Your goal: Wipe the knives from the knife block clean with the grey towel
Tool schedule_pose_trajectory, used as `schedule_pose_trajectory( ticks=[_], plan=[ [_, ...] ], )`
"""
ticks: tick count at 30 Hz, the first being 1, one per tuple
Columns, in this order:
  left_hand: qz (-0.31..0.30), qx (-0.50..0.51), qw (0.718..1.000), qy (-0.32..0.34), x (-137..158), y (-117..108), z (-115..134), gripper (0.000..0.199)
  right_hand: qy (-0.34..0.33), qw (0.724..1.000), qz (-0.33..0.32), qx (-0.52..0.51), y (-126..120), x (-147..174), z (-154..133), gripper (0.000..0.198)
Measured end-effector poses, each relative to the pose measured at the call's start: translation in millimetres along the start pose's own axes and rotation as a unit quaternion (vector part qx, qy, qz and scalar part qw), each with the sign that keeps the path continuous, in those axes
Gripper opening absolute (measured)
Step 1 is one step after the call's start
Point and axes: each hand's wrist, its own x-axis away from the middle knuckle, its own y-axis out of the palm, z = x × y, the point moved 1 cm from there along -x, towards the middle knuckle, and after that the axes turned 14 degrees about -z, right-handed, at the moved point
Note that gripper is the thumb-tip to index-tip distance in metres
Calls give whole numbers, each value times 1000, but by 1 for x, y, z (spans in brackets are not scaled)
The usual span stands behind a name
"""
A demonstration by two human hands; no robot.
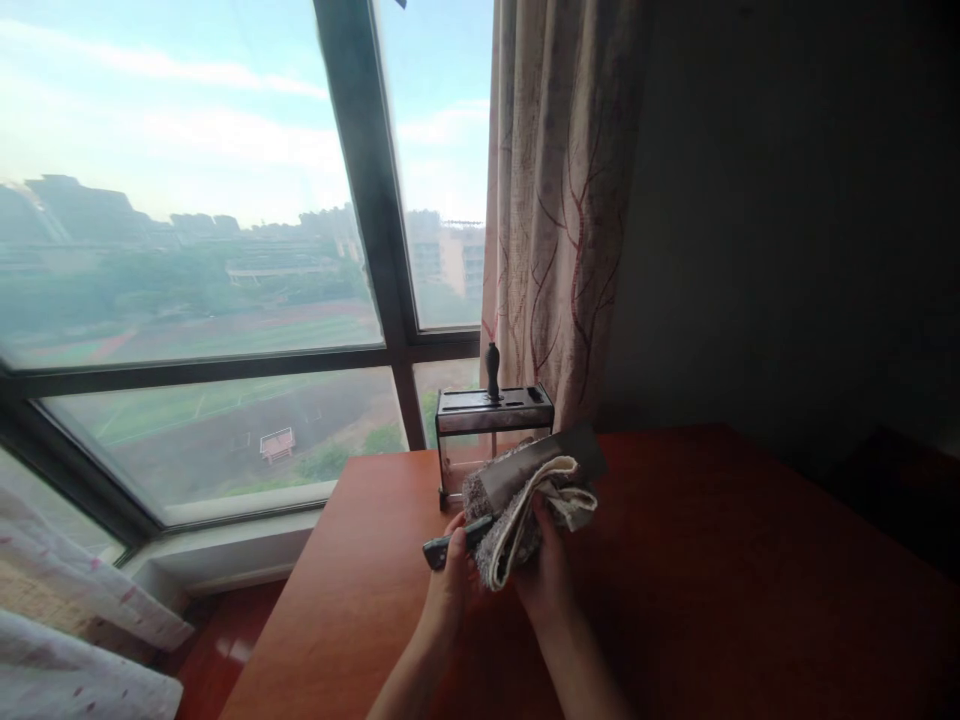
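Observation:
My left hand (451,562) is closed around the dark handle of a broad-bladed kitchen knife (547,465), thumb lying on top. The grey blade points up and to the right, away from me. In my right hand (549,562) is a bunched grey, fuzzy cloth (510,535) with a pale folded edge. The cloth lies around the lower side of the blade, and part of it shows behind the blade near the handle. Cloth folds hide most of my right fingers.
A knife block (495,410) with clear sides stands just beyond my hands, a black-handled tool (492,370) upright in it. The reddish-brown table (360,580) is below. Windows (187,250) are at left and a patterned curtain (555,200) hangs behind.

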Motion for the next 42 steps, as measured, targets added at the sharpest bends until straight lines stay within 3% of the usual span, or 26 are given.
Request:
schedule_pose_trajectory(
  ticks=[5, 13, 20, 24, 31, 35, 38, 42],
  plan=[
    [-68, 51, 994, -68, 10, 10, 8, 58, 0, 999, -11, 37, 1, 3, -3, 42],
    [-42, 121, 990, -62, 4, -2, 19, 58, 10, 997, -49, 62, -14, 4, -23, 42],
    [-61, 132, 986, -84, 1, -17, 21, 59, 16, 989, -110, 98, -27, 10, -49, 34],
    [-57, 112, 990, -69, 1, -16, 27, 59, 23, 987, -122, 104, -33, 13, -52, 36],
    [-57, 79, 994, -42, 6, -20, 28, 69, 8, 992, -67, 107, -34, 12, -40, 35],
    [-129, 49, 990, 17, 13, -22, 24, 82, -22, 997, -45, 57, -28, 13, -37, 35],
    [-190, -21, 982, 17, 16, -14, 22, 75, -35, 999, -33, 25, -24, 13, -40, 33],
    [-135, -88, 987, 15, 13, 0, 10, 62, -32, 999, -32, -2, -20, 14, -45, 31]
  ],
)
